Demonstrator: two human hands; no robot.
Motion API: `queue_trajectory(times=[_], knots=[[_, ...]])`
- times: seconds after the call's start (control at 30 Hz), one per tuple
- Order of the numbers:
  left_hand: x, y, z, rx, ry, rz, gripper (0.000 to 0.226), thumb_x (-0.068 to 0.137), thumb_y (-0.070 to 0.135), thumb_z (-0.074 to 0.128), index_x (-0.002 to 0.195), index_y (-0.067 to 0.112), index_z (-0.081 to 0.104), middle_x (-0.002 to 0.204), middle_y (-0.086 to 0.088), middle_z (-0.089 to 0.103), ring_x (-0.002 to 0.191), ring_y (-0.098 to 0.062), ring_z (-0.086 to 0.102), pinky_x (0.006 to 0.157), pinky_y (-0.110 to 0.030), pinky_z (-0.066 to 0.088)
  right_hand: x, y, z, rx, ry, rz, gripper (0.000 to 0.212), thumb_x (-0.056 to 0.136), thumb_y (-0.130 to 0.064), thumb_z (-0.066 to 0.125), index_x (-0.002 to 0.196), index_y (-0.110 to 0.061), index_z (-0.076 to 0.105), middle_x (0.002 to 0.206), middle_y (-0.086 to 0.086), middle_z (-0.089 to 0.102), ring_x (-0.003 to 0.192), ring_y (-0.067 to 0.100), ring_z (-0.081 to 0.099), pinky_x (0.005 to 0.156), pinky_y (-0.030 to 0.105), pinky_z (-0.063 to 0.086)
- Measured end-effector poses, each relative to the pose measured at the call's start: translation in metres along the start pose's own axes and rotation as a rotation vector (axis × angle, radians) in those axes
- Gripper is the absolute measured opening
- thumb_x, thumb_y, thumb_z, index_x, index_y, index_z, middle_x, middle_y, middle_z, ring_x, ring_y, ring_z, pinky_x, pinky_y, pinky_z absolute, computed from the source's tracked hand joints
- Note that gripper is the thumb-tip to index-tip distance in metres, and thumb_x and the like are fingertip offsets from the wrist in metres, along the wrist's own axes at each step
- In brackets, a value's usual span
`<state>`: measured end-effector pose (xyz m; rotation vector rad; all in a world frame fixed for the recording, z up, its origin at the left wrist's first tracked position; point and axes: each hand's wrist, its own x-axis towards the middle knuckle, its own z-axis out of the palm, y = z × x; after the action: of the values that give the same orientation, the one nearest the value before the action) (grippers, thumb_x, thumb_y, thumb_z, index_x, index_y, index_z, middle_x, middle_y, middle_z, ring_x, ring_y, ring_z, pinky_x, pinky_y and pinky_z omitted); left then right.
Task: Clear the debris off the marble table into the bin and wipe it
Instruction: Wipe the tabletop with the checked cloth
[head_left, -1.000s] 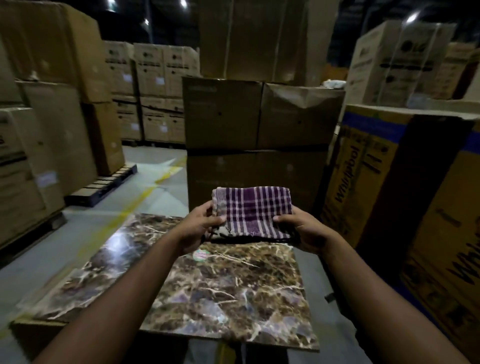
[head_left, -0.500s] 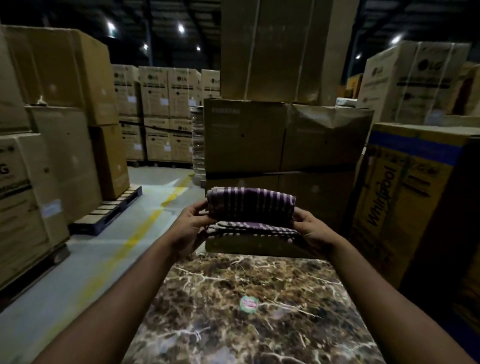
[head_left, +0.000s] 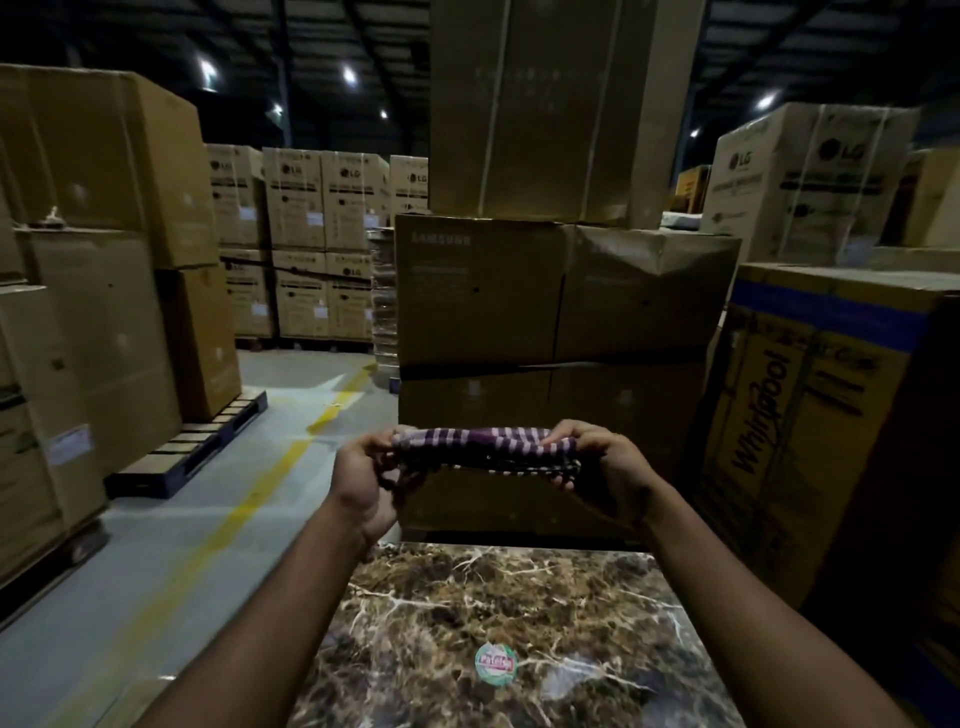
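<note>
Both forearms are bare from elbow to wrist, with no sleeve, watch, band or glove showing, and the left hand (head_left: 363, 470) and right hand (head_left: 605, 470) are likewise uncovered, ringless so far as visible.

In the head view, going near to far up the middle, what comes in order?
Round sticker on the marble table → purple checked cloth, held between left hand and right hand → Samsung carton.

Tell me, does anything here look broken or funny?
Yes. The brown box behind the hands has a crumpled, dented top edge. A round sticker sits alone on the marble table. Both hands, left and right, hold the striped cloth folded.
</note>
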<state>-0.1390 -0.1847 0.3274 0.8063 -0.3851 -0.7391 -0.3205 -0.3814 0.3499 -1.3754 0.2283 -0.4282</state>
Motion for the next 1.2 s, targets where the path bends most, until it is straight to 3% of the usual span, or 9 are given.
queue_trajectory(times=[0.13,0.23,0.4,0.5,0.6,0.67,0.83,1.0,1.2], knots=[[0.014,-0.002,-0.001,0.288,-0.09,0.071,0.025,0.085,0.028,0.069,0.069,0.01,0.066,0.097,-0.019,0.07,0.086,-0.025,0.07,0.071,-0.035,0.058,0.012,0.0,-0.017,-0.185,-0.012,-0.027,0.029,0.093,-0.034,0.055,0.077,-0.011,0.063,0.091,0.002,0.064,0.085,0.019,0.057,0.063,0.027,0.049],[0.016,-0.01,-0.001,0.493,-0.194,0.16,0.017,0.069,0.006,0.078,0.074,0.006,0.062,0.13,-0.019,0.061,0.113,-0.03,0.067,0.076,-0.039,0.058,0.022,-0.002,-0.032,-0.256,-0.091,-0.107,0.02,0.088,-0.018,0.075,0.078,-0.013,0.059,0.091,0.001,0.061,0.085,0.018,0.058,0.069,0.029,0.053],[0.012,-0.014,-0.002,0.701,-0.271,0.103,0.087,0.067,-0.011,0.084,0.137,0.032,0.055,0.13,-0.013,0.059,0.115,-0.03,0.065,0.089,-0.046,0.058,0.03,-0.01,-0.046,-0.173,-0.075,-0.108,0.052,0.08,0.009,0.073,0.115,-0.018,0.045,0.108,0.012,0.063,0.095,0.026,0.07,0.091,0.049,0.057],[0.012,-0.018,0.003,0.901,-0.353,0.03,0.088,0.071,-0.009,0.08,0.141,0.034,0.048,0.13,-0.01,0.061,0.118,-0.025,0.064,0.093,-0.041,0.057,0.038,-0.013,-0.043,-0.186,-0.129,-0.081,0.051,0.082,0.01,0.071,0.123,-0.012,0.05,0.12,0.018,0.063,0.109,0.031,0.069,0.098,0.051,0.055],[0.015,-0.029,0.019,1.093,-0.427,0.036,0.073,0.075,0.016,0.087,0.137,0.028,0.052,0.128,0.004,0.066,0.118,-0.011,0.063,0.097,-0.034,0.054,0.048,-0.014,-0.031,-0.4,-0.183,-0.126,0.043,0.081,0.0,0.079,0.12,-0.007,0.062,0.123,0.018,0.065,0.113,0.031,0.067,0.095,0.045,0.057],[0.016,-0.039,0.034,1.054,-0.369,0.07,0.062,0.078,0.028,0.086,0.133,0.026,0.056,0.124,0.004,0.069,0.114,-0.011,0.065,0.096,-0.034,0.054,0.052,-0.014,-0.022,-0.564,-0.238,-0.15,0.039,0.081,-0.007,0.082,0.116,-0.006,0.065,0.115,0.019,0.069,0.103,0.025,0.069,0.087,0.038,0.057],[0.02,-0.061,0.041,0.842,-0.162,0.206,0.039,0.085,0.004,0.075,0.119,0.019,0.066,0.11,-0.005,0.075,0.106,-0.021,0.071,0.092,-0.038,0.057,0.06,-0.004,-0.012,-0.579,-0.203,-0.176,0.035,0.079,-0.015,0.085,0.111,-0.005,0.071,0.106,0.015,0.074,0.092,0.016,0.07,0.075,0.024,0.056],[0.015,-0.074,0.022,0.753,0.008,0.269,0.048,0.08,0.004,0.081,0.123,0.017,0.064,0.109,-0.003,0.076,0.103,-0.019,0.072,0.083,-0.032,0.059,0.068,0.023,-0.01,-0.443,-0.258,-0.041,0.027,0.086,-0.022,0.079,0.11,-0.01,0.074,0.096,0.005,0.075,0.083,0.012,0.066,0.066,0.023,0.048],[-0.013,-0.078,-0.033,0.718,0.136,0.163,0.057,0.076,0.01,0.086,0.126,0.02,0.062,0.114,0.001,0.075,0.104,-0.015,0.071,0.083,-0.028,0.058,0.089,0.079,0.04,-0.232,-0.269,0.089,0.019,0.093,-0.006,0.067,0.103,0.01,0.067,0.089,0.016,0.068,0.077,0.019,0.068,0.063,0.023,0.055]])
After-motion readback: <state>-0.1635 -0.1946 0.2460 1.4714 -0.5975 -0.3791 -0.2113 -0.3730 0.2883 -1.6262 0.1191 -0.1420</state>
